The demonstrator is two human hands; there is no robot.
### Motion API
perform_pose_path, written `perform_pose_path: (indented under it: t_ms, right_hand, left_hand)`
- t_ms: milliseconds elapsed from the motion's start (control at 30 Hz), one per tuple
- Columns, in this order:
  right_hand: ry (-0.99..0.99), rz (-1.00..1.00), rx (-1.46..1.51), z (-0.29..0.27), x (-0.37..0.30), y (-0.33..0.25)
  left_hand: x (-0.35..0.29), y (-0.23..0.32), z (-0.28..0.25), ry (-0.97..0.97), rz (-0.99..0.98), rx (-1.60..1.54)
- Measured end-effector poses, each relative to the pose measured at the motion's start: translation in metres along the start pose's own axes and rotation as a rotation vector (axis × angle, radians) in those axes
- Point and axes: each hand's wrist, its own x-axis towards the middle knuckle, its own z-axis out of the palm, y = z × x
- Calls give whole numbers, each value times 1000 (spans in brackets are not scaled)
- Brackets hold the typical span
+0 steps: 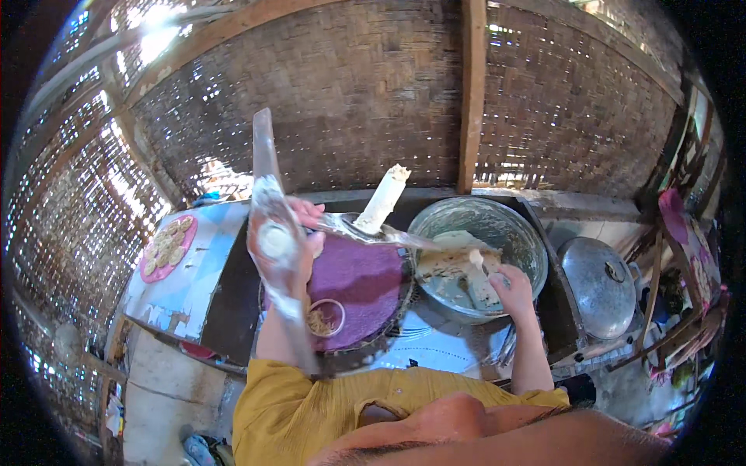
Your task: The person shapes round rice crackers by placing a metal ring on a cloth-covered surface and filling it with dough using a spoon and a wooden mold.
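My left hand (pixel 284 245) is raised over a round purple cloth (pixel 365 283) and grips a long clear plastic strip (pixel 264 167) with a white round of batter on it. My right hand (pixel 514 291) holds a batter-coated spatula (pixel 478 281) inside a large grey bowl (pixel 466 205) of pale batter. A small cup (pixel 325 317) of shredded filling rests on the near edge of the cloth. A white, batter-covered stick (pixel 383 199) leans up behind the cloth, beside a second sheet of clear film.
A pink plate (pixel 167 248) with several small round cakes lies on the table at the left. A domed metal lid (pixel 600 286) sits at the right. Woven bamboo walls and a wooden post (pixel 472 93) close in the back.
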Motion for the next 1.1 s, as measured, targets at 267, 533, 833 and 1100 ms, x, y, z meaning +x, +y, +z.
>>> perform_pose_path:
  t_ms: [267,533,833,1100]
  right_hand:
    - [-1434,388,1600,64,-62,-224]
    - [-1155,212,1594,77,-58,-225]
    - [-616,-279,801,68,-48,-269]
    - [-323,-995,115,73,-63,-281]
  left_hand:
    - [-13,-6,-61,-230,-168,-913]
    - [-46,39,-138,-670,-245,322]
    - [-47,73,-131,-812,-588,786]
    - [-70,37,-144,-482,-929,-108]
